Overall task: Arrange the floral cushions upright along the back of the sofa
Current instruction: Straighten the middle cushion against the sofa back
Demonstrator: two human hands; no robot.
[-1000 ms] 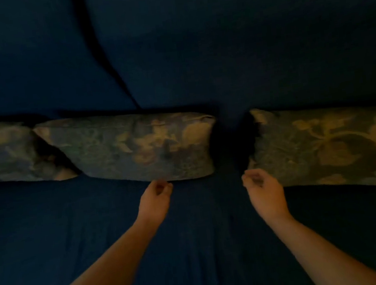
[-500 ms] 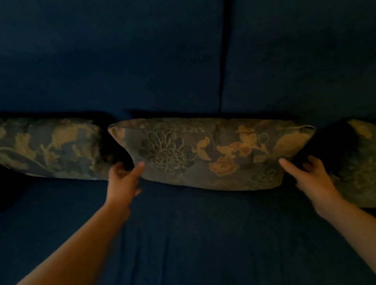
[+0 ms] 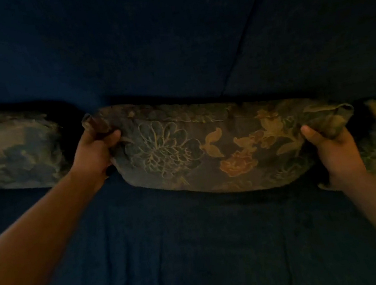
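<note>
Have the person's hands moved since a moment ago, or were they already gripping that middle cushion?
Yes. Judged against the middle cushion, the left hand and right hand have spread from near its lower edge out to its two ends, where they now grip its corners.

Two bare forearms, no sleeves, unadorned.

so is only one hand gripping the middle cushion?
No, the left hand and the right hand each clutch a top corner of the middle cushion.
</note>
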